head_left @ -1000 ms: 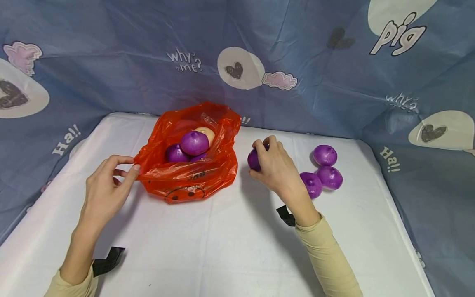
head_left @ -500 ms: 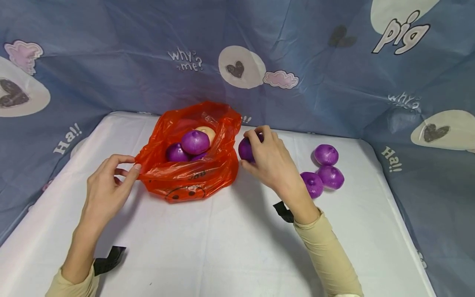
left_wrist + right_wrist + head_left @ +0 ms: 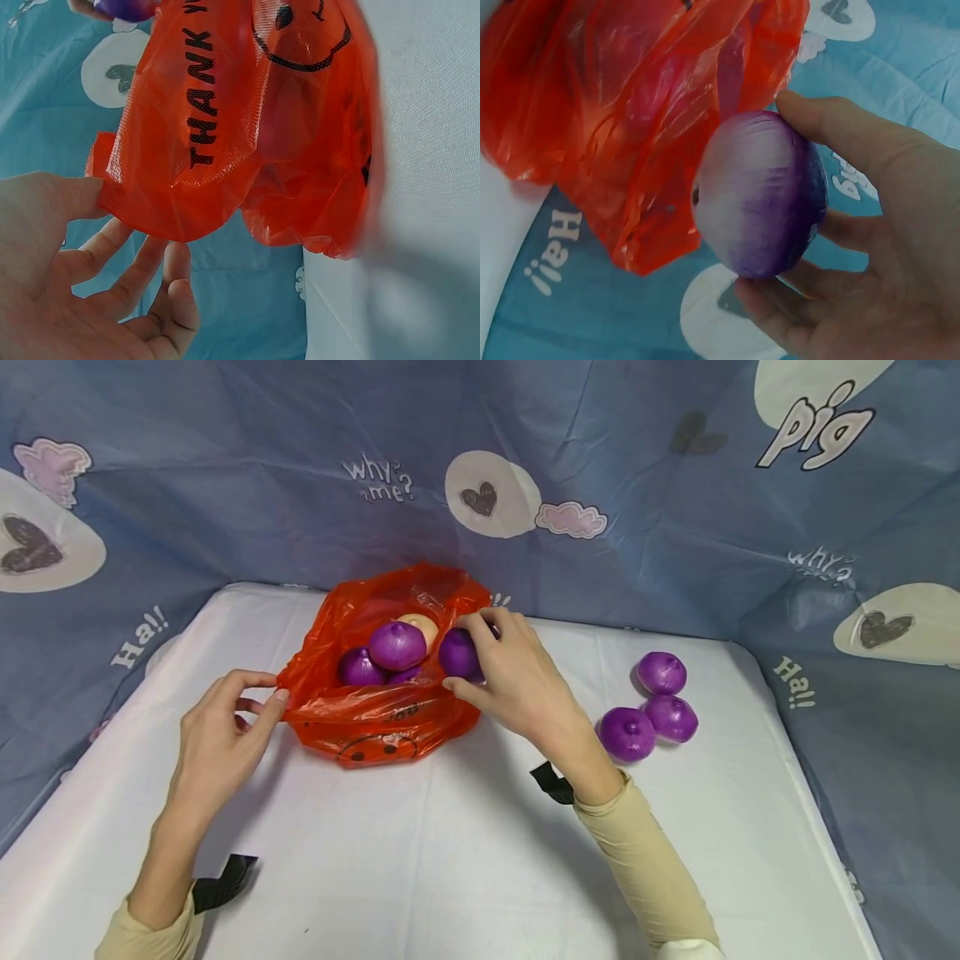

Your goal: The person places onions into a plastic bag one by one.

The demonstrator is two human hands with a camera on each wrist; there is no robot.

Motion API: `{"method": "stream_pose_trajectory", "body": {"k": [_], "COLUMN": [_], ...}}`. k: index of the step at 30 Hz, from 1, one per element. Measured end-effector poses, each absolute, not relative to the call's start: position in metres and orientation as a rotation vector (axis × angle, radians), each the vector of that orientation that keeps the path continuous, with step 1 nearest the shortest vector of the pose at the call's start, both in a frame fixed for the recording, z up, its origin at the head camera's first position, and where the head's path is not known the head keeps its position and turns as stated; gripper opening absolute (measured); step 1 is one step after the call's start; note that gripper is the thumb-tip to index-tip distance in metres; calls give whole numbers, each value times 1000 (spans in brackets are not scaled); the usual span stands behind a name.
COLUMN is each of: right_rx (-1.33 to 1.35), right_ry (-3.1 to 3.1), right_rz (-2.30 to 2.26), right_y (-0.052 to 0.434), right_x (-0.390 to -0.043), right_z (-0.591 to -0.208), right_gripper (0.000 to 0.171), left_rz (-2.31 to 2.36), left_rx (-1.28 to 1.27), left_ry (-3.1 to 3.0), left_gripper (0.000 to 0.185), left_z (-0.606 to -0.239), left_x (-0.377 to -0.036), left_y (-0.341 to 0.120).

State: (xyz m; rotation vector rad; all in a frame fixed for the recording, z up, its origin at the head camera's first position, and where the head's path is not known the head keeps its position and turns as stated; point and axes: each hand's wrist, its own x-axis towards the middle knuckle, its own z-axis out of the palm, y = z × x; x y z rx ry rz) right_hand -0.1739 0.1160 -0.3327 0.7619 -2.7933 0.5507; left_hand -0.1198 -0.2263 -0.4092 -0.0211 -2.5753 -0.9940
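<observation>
A red plastic bag (image 3: 375,727) stands with its mouth open at the back left of the table. Inside lie several purple onions (image 3: 397,646) and a pale yellow onion (image 3: 420,627). Between thumb and forefinger my left hand (image 3: 225,739) pinches the bag's left rim; the left wrist view shows the other fingers spread below the film. My right hand (image 3: 517,677) grips a purple onion (image 3: 761,195) by its sides, thumb across from the fingers. That onion overlaps the bag's right rim in the head view.
Three more purple onions (image 3: 627,734) sit close together on the right of the white-covered table (image 3: 420,860). A blue printed cloth (image 3: 637,485) hangs behind the table and at both sides. Black straps (image 3: 225,883) stick out at the wrists.
My right hand has carried its purple onion leftward, from beside the bag to the bag's right rim. The left hand keeps its pinch on the bag, almost still.
</observation>
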Motion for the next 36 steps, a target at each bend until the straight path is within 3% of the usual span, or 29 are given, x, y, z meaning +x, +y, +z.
{"method": "stream_pose_trajectory", "body": {"k": [13, 36], "right_rx": [911, 1050], "right_ry": [-2745, -2830], "right_rz": [598, 491], "right_y": [80, 24], "right_x": [-183, -207], "right_z": [-325, -346], "right_gripper": [65, 71], "left_rz": [-1003, -1027], "left_rx": [-20, 24], "left_ry": [-2536, -2473], "left_gripper": [27, 25], "left_z": [-407, -407], "left_x": [-120, -120], "left_y": [-224, -220]}}
